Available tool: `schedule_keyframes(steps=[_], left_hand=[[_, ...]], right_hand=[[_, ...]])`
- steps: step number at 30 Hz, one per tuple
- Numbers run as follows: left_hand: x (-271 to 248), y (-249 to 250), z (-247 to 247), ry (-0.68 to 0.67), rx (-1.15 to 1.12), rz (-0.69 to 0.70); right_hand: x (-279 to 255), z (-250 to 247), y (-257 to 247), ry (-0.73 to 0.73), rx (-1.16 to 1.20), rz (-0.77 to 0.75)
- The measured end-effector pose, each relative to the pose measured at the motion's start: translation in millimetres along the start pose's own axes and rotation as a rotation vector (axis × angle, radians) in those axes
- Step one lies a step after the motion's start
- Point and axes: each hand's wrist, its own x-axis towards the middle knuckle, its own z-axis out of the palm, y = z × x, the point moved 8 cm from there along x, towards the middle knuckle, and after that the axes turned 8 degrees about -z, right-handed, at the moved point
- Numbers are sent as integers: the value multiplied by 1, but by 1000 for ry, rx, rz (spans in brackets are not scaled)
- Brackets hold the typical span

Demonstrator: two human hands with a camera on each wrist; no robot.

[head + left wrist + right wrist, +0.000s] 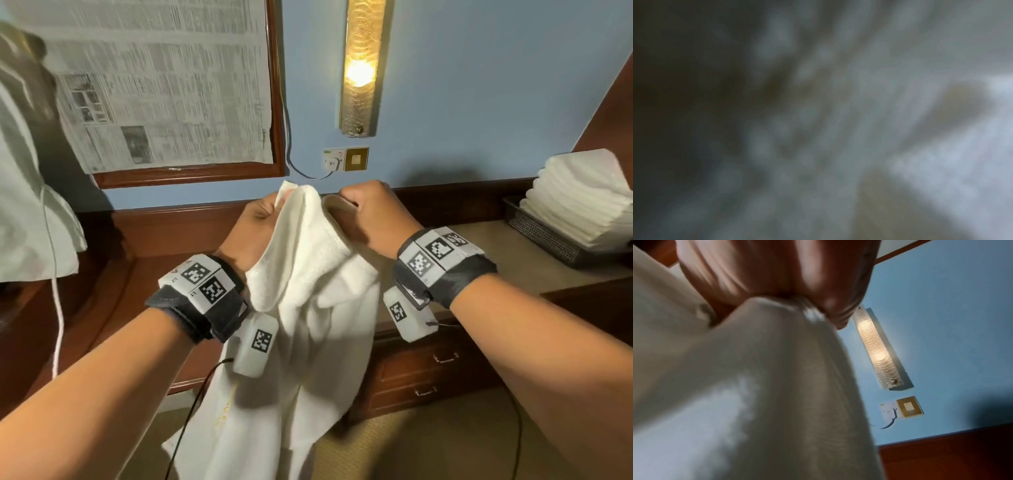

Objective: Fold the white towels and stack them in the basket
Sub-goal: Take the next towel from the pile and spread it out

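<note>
A white towel (308, 308) hangs in the air in front of me, bunched at the top and trailing down toward the carpet. My left hand (263, 214) pinches its upper corner. Close to the right, my right hand (363, 209) grips the top edge in a closed fist. In the right wrist view the right hand (777, 280) clamps gathered towel cloth (756, 386) from above. The left wrist view shows only blurred pale fabric (859, 129). At the right edge, a dark woven basket (548, 240) holds a stack of folded white towels (582, 195).
A wooden desk (513, 260) with a beige top and drawers (442, 373) stands ahead, the basket on its far right. A blue wall carries a lit lamp (363, 68), a socket (334, 159) and a newspaper-covered frame (164, 85). White cloth (30, 205) hangs at left.
</note>
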Motion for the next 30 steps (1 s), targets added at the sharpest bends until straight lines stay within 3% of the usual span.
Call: schedule_keyframes(steps=[2, 7, 10, 14, 17, 19, 21, 25, 28, 30], left_hand=[[1, 1, -15, 47, 1, 37], [12, 0, -56, 130, 93, -4], [19, -2, -69, 167, 149, -20], [23, -2, -71, 257, 218, 29], [25, 1, -63, 287, 173, 87], [28, 4, -54, 270, 220, 109], [31, 8, -44, 187, 303, 100], [20, 24, -12, -113, 361, 29], [19, 49, -16, -84, 287, 97], [20, 71, -22, -14, 239, 164]], right_hand=[[-11, 18, 7, -101, 64, 50], [-78, 64, 69, -397, -2, 376], [-113, 65, 128, -421, -24, 531], [-141, 64, 193, -569, -160, 552], [-142, 50, 227, -492, -147, 590], [-125, 35, 238, -423, -198, 565], [-90, 10, 230, -238, -217, 447], [-6, -43, 154, 156, 45, 144], [38, -64, 87, 241, 355, -38], [54, -71, 43, 185, 407, -168]])
